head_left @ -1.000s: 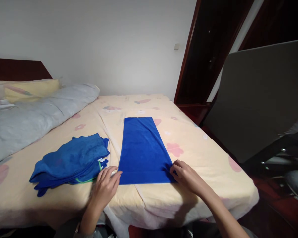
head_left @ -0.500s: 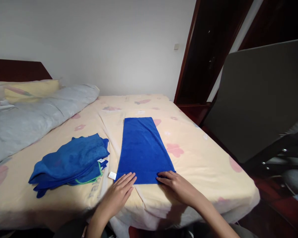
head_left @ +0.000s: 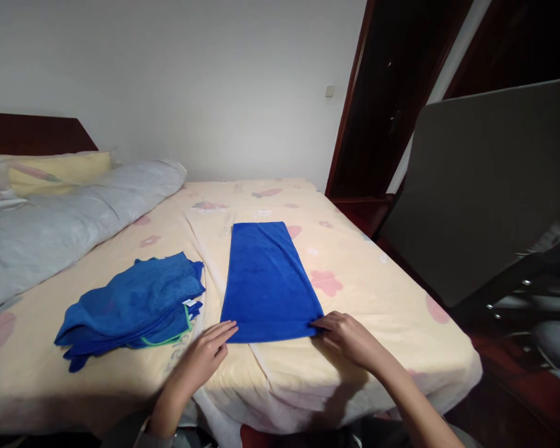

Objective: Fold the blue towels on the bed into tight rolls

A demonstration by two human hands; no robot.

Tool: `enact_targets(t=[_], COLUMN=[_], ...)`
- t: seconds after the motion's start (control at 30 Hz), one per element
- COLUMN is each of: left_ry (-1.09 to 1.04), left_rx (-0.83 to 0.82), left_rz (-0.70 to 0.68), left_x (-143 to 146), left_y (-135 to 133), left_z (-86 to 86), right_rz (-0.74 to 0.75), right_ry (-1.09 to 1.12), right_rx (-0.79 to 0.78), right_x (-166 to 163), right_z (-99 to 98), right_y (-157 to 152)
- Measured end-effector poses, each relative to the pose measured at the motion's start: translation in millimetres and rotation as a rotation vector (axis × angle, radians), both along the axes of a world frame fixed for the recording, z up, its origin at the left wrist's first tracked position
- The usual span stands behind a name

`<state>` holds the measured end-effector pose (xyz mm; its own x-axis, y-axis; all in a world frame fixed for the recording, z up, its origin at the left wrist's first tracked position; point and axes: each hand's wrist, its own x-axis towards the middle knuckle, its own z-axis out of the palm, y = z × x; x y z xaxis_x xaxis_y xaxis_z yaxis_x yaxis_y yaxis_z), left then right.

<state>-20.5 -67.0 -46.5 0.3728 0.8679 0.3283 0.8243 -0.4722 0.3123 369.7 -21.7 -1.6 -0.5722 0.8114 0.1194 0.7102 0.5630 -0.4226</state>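
Head view: two hands, one flat cloth (head_left: 270,280) and one heap of blue cloths (head_left: 133,298) — layers too merged to count — on one bed (head_left: 382,305). The flat cloth, plain blue and faintly creased, lies near the bed's near edge. The left hand (head_left: 204,353), unclenched, rests fingers on its near-left corner; the right hand (head_left: 348,337) touches its near-right — whether pinching cannot be told.

both hands (head_left: 203,353) (head_left: 348,337) on blue cloth (head_left: 269,283)
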Motion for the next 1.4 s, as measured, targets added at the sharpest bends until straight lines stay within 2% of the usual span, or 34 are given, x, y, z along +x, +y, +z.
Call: enact_targets(t=[0.2, 0.4, 0.6, 0.73, 1.0, 1.17, 1.4], left_ry=[-0.171, -0.413, -0.426, -0.377, -0.299, -0.401, -0.656], left_rx=[-0.083, -0.146, -0.166, -0.201, -0.269, -0.290, -0.285], left_rz=[0.084, 0.263, 0.453, 0.478, 0.500, 0.459, 0.423], left_x=[-12, -13, -7, -6, -6, -5, -5], left_y=[9, 35, 47, 50, 62, 64, 67], left_z=[8.4, 3.8, 1.9, 6.8, 13.7, 11.5, 8.8], right_rz=[-0.099, -0.272, -0.429, -0.484, -0.570, -0.606, -0.576], right_ry=[0.138, 0.393, 0.693, 0.685, 0.637, 0.693, 0.838], right_rx=[-0.090, -0.180, -0.382, -0.384, -0.343, -0.380, -0.424], right_x=[8, 2, 4, 5, 0, 0, -2], right_z=[-5.7, -17.4, -37.6, -43.6, -39.6, -48.4, -55.7], right_y=[8, 22, 40, 46, 58, 69, 71])
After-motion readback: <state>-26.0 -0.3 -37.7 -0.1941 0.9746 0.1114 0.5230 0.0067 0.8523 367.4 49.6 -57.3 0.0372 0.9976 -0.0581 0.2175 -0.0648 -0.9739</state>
